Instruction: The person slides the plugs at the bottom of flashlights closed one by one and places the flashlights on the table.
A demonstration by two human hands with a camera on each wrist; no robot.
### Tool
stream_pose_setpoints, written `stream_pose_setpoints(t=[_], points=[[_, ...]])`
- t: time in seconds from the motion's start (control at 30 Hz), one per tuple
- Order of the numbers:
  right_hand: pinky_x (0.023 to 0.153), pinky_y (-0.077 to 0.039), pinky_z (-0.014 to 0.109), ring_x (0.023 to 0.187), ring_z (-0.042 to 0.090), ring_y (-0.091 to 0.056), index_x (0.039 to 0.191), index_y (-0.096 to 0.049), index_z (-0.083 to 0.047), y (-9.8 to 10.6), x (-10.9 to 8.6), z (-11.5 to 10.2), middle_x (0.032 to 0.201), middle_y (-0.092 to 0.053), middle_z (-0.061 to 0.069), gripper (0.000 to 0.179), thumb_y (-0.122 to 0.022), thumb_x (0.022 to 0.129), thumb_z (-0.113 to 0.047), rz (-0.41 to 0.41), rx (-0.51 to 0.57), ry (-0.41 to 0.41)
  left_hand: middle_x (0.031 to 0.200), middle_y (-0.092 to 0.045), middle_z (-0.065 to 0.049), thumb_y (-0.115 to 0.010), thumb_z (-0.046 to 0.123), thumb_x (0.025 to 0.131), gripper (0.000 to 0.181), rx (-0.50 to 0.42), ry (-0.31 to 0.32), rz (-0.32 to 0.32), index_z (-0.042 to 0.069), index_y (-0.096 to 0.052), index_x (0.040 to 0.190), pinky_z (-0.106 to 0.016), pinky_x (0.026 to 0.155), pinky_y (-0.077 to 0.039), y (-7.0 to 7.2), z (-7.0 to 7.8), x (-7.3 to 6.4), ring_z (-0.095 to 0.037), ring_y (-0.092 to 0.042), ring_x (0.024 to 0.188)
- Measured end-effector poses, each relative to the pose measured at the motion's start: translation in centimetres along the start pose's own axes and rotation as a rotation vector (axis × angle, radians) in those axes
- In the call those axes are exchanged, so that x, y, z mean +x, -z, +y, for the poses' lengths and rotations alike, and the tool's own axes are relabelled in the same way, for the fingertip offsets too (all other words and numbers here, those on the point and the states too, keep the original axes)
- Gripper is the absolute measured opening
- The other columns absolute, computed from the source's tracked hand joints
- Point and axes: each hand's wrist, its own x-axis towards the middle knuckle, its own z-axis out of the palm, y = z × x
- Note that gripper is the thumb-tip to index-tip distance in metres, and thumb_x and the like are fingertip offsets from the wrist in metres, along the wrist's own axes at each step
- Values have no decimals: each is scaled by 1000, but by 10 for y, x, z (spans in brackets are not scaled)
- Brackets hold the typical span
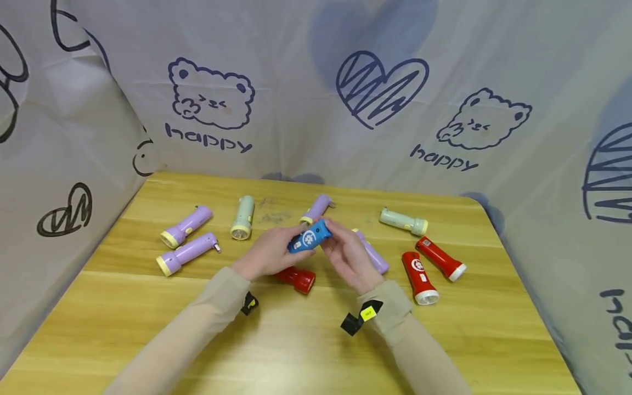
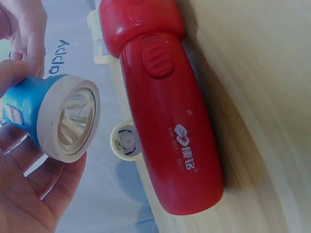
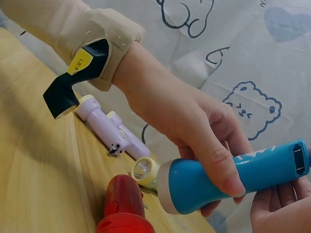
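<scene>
My left hand [image 1: 266, 252] grips a blue flashlight [image 1: 310, 238] above the table, thumb over its body. The right wrist view shows the pale lens rim [image 3: 166, 187] toward the left hand's wrist and a dark slot [image 3: 298, 159] in the tail. My right hand [image 1: 350, 255] is at that tail end, its fingertips touching it from below and beside, fingers loosely extended. In the left wrist view the clear lens [image 2: 77, 120] faces the camera. Below my left hand lies a red flashlight [image 1: 300, 280], partly covered by it in the head view.
Two purple flashlights [image 1: 190, 253] and a pale green one [image 1: 243, 216] lie at the left of the wooden table [image 1: 296, 351]. Another purple flashlight [image 1: 318, 208] lies behind my hands, one [image 1: 372, 255] beside my right hand. Two red flashlights [image 1: 418, 274] and a green one [image 1: 402, 220] lie right.
</scene>
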Motion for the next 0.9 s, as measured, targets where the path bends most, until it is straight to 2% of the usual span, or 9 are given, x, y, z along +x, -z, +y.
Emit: stream_pose_setpoints(t=[0.13, 0.2, 0.37, 0.5, 0.6, 0.77, 0.9], points=[[108, -48, 22, 110, 10, -63, 139, -54, -1, 1, 0, -1, 121, -67, 2, 35, -48, 105, -10, -11, -10, 17, 90, -69, 0, -69, 41, 94, 38, -27, 26, -6, 15, -64, 121, -25, 65, -51, 3, -2, 2, -10, -59, 71], [112, -45, 23, 112, 10, -63, 145, -46, 1, 2, 0, -2, 119, -67, 1, 41, -46, 106, -10, -13, -11, 22, 91, -69, 0, -69, 43, 94, 38, -28, 42, -3, 15, -64, 120, -26, 65, -51, 5, -2, 4, -11, -60, 72], [121, -37, 29, 123, 14, -61, 150, -39, 1, 6, 1, -3, 120, -69, 2, 46, -45, 106, -11, -11, -23, 22, 92, -70, -4, -67, 45, 95, 41, -22, 104, 44, 11, -65, 118, -28, 65, -53, 10, -6, 9, -14, -62, 73], [124, -33, 31, 144, 25, -44, 153, -33, 1, 9, 2, -2, 130, -63, 6, 50, -46, 106, -11, -11, -25, -1, 100, -72, -8, -67, 46, 95, 49, -16, 187, 58, 8, -64, 125, -31, 70, -57, 14, -11, 13, -18, -64, 79], [125, -31, 32, 150, 31, -34, 153, -33, 2, 11, 1, -2, 128, -62, 7, 51, -46, 105, -9, -4, -12, -9, 110, -73, -11, -65, 50, 95, 59, -14, 257, 53, 6, -60, 134, -36, 77, -59, 16, -15, 16, -20, -66, 85], [125, -31, 33, 141, 27, -47, 151, -34, 3, 14, 0, -1, 126, -63, 7, 49, -45, 105, -7, 8, -29, -1, 114, -72, -12, -64, 53, 95, 63, 37, 333, 76, 4, -61, 134, -41, 81, -58, 19, -20, 25, -23, -65, 89], [124, -33, 33, 123, 19, -60, 143, -43, 3, 15, -2, 0, 128, -62, 10, 39, -46, 105, -6, 18, -33, -10, 104, -71, -13, -65, 53, 93, 61, 101, 368, 89, 1, -64, 125, -35, 69, -56, 22, -23, 32, -24, -63, 81]])
